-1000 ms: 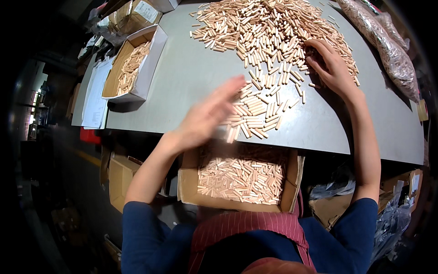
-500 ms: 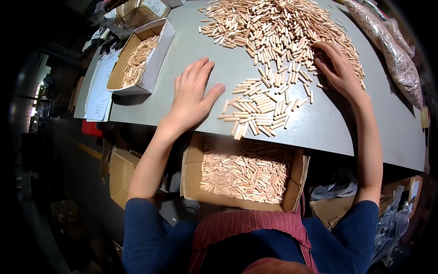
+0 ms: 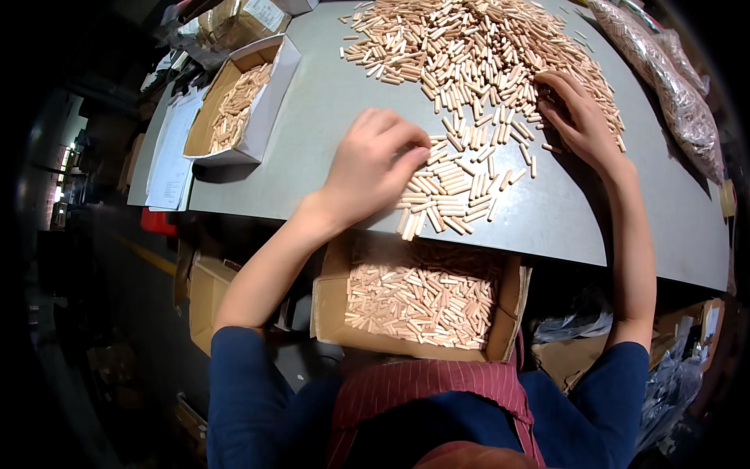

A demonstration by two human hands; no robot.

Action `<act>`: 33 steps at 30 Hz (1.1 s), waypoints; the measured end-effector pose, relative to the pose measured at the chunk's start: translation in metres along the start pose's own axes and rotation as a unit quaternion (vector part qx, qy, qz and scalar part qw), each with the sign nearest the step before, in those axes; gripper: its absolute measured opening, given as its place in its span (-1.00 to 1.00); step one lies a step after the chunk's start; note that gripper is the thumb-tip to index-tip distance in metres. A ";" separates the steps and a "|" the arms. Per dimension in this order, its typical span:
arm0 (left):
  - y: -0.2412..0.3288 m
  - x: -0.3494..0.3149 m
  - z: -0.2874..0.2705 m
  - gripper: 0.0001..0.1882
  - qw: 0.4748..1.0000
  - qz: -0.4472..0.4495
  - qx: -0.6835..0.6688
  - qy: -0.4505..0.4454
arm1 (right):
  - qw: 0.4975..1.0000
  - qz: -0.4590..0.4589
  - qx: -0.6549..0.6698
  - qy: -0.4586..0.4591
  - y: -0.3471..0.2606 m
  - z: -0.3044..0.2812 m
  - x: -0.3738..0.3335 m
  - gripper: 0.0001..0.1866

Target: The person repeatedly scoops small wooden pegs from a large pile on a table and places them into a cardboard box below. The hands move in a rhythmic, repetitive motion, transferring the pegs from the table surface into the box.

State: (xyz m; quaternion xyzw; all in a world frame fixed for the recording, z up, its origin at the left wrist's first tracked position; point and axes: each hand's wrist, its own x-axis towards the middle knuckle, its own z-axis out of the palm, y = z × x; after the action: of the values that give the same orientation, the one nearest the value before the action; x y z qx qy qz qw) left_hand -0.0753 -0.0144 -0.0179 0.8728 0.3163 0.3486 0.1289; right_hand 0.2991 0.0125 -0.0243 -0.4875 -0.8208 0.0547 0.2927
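Note:
A large heap of short wooden dowel pins [image 3: 476, 55] covers the far part of a grey table [image 3: 312, 141]. A smaller spread of pins [image 3: 457, 191] lies near the table's front edge. My left hand [image 3: 371, 168] rests on the table with its fingers curled against the left side of that spread. My right hand [image 3: 578, 117] lies palm down on the right edge of the heap, fingers among the pins. Below the table edge, in front of my body, an open cardboard box [image 3: 328, 313] holds many pins.
A second cardboard box [image 3: 269, 102] with pins stands at the table's left end, with white papers [image 3: 176, 148] beside it. Clear plastic bags of pins [image 3: 664, 70] lie along the right. More cardboard boxes [image 3: 205, 297] sit on the floor at left.
My left hand has moved right along the table and curled its fingers against the near spread of pins. My right hand has stayed at the heap's edge.

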 end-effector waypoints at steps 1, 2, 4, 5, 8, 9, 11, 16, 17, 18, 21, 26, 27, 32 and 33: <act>0.001 0.004 0.004 -0.94 1.000 0.004 0.007 -0.003 | 1.000 -0.003 0.003 -0.001 0.001 -0.001 0.000 -0.58; -0.001 0.009 0.007 -0.94 1.000 0.008 0.014 -0.006 | 1.000 -0.002 0.002 -0.003 0.001 -0.001 0.000 -0.58; -0.004 0.017 0.010 -0.90 0.999 0.006 0.027 -0.019 | 1.000 0.002 0.001 -0.004 -0.001 0.000 0.000 -0.58; -0.005 0.020 0.010 -0.90 1.000 -0.002 0.012 -0.020 | 1.000 -0.003 -0.008 0.001 0.000 -0.001 0.000 -0.59; -0.014 0.025 0.012 -0.87 1.000 -0.012 -0.018 -0.012 | 0.999 -0.016 -0.022 0.019 -0.002 0.002 0.000 -0.61; -0.016 0.026 0.013 -0.86 1.000 -0.007 -0.019 -0.012 | 0.999 -0.019 -0.022 0.025 -0.005 0.002 0.001 -0.62; -0.019 0.027 0.013 -0.85 1.000 0.002 -0.021 -0.012 | 1.000 -0.011 -0.021 0.015 -0.006 0.001 0.001 -0.62; -0.012 0.022 0.013 -0.84 0.996 -0.042 -0.068 -0.048 | 1.000 0.005 -0.023 -0.014 -0.001 0.000 0.000 -0.59; -0.010 0.019 0.010 -0.84 0.992 -0.064 -0.087 -0.063 | 1.000 0.003 -0.027 -0.013 0.001 0.000 0.000 -0.59; -0.008 0.016 0.007 -0.84 0.986 -0.088 -0.115 -0.077 | 0.999 0.000 -0.030 -0.013 0.004 0.001 0.000 -0.59; -0.006 0.003 -0.003 -0.83 0.957 -0.168 -0.214 -0.101 | 0.999 -0.004 -0.034 -0.012 0.004 0.000 -0.001 -0.59; -0.021 -0.020 -0.020 -0.76 0.927 -0.252 -0.275 -0.031 | 0.998 -0.026 -0.040 0.034 0.001 0.005 0.000 -0.64; -0.026 -0.022 -0.023 -0.75 0.944 -0.240 -0.226 -0.005 | 0.998 -0.026 -0.041 0.034 0.001 0.005 0.001 -0.64; -0.031 -0.024 -0.028 -0.60 0.991 -0.123 0.046 -0.002 | 0.999 0.002 -0.035 -0.006 0.003 0.002 0.000 -0.59; -0.030 -0.025 -0.025 -0.59 0.991 -0.101 0.089 -0.001 | 0.999 0.000 -0.034 -0.004 0.004 0.002 0.000 -0.60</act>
State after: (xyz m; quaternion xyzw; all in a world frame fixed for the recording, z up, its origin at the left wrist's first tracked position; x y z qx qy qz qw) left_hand -0.1204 -0.0072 -0.0258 0.8448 0.4323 0.3036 0.0854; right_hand 0.3011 0.0143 -0.0273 -0.4970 -0.8233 0.0286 0.2728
